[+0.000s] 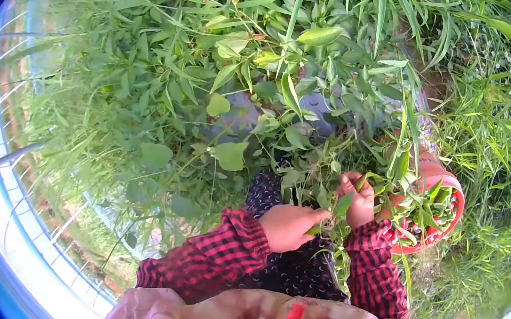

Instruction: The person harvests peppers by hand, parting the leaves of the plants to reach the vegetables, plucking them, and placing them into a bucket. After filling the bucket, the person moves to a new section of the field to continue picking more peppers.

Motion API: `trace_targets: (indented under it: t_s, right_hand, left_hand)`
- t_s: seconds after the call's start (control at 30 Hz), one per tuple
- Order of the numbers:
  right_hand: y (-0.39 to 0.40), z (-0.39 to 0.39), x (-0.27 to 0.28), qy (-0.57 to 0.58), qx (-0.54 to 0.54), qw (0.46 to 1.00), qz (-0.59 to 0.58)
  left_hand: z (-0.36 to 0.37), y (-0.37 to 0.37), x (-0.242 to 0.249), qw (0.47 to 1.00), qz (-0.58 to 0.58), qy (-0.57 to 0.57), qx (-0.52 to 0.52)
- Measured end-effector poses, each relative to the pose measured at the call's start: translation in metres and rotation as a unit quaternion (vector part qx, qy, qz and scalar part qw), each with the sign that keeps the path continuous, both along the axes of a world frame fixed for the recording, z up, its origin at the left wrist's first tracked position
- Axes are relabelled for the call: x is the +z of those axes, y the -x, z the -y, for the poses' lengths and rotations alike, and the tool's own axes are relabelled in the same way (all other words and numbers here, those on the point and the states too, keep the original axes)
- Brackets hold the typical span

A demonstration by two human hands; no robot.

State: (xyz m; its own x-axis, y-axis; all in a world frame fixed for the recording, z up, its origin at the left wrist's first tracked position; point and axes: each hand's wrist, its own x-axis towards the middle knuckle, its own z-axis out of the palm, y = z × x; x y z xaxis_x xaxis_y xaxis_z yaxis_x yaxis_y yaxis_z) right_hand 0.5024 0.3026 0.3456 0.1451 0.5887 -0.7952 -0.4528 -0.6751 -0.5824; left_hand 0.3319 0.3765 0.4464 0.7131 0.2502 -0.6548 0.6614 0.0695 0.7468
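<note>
Head view, looking down into dense greenery. Both hands were bare, low in the foliage in front of the body, close together but apart, the left lower and nearer the body.

Right hand (pixel 358 202): fingers curled narrow around a slim green piece (pixel 362 182), which stuck up between the fingertips. Could not tell whether it was a pod or a folded leaf. A broader green leaf (pixel 343 204) hung just beside this hand, on the side toward the left hand.

Left hand (pixel 290 227): back of the hand uppermost, thumb and fingers stretched toward the right hand, most fingers hidden underneath. A green sliver (pixel 314 230) showed just under the fingertips; could not tell whether it was gripped. Thin pale stems (pixel 332 163) and tangled leaves rose beyond both hands.

Red bucket (pixel 457 212) leaned tilted in the grass (pixel 496 146) just to the right of the right hand, its mouth turned toward the body. Green leaves (pixel 424 214) lay in and across the mouth, with red bits among them, too small to identify.

Checked sleeves (pixel 207 258) covered both forearms; patterned dark trousers (pixel 299 268) showed below the left hand.
</note>
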Motion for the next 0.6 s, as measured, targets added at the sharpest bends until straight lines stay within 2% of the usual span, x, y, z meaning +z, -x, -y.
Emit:
trace_targets:
  t_s: [0.03,0.07,0.1,0.13,0.17,0.2,0.23,0.33,0.43,0.47,0.5,0.57,0.6]
  right_hand:
    - [0.006,-0.008,0.009,-0.026,0.029,0.999,-0.029]
    - [0.008,-0.015,0.016,-0.056,0.050,0.995,-0.070]
    - [0.012,-0.022,0.025,-0.069,0.054,0.995,-0.055]
    - [0.015,-0.027,0.030,-0.076,0.049,0.993,-0.075]
    - [0.018,-0.034,0.033,-0.084,0.046,0.991,-0.096]
    - [0.023,-0.039,0.035,-0.088,0.045,0.990,-0.097]
    - [0.028,-0.043,0.036,-0.088,0.028,0.989,-0.116]
    - [0.046,-0.048,0.042,-0.075,0.018,0.990,-0.117]
    - [0.048,-0.042,0.043,-0.058,0.074,0.989,-0.118]
    - [0.048,-0.044,0.046,-0.078,0.076,0.991,-0.081]
    - [0.048,-0.048,0.050,-0.098,0.077,0.991,-0.043]
    - [0.051,-0.064,0.057,-0.130,0.031,0.991,-0.026]
    - [0.051,-0.070,0.056,-0.116,0.018,0.992,-0.048]
  left_hand:
    - [-0.006,0.004,0.005,0.993,-0.093,-0.065,-0.042]
    - [-0.014,0.012,-0.001,0.982,-0.075,-0.166,0.055]
    - [-0.029,0.018,-0.007,0.952,-0.057,-0.261,0.153]
    - [-0.045,0.022,-0.013,0.926,-0.044,-0.152,0.343]
    - [-0.067,0.022,-0.017,0.855,-0.029,-0.038,0.517]
    - [-0.084,0.023,-0.031,0.795,0.044,0.010,0.605]
    - [-0.100,0.023,-0.045,0.720,0.118,0.060,0.681]
    - [-0.146,0.005,-0.067,0.633,0.175,0.041,0.753]
    - [-0.154,0.008,-0.060,0.666,0.050,0.009,0.745]
    - [-0.146,0.012,-0.056,0.703,0.030,-0.037,0.709]
    - [-0.132,0.020,-0.054,0.729,0.058,0.012,0.682]
    - [-0.103,0.029,-0.042,0.785,0.038,0.076,0.614]
    - [-0.088,0.037,-0.036,0.800,0.045,0.157,0.578]
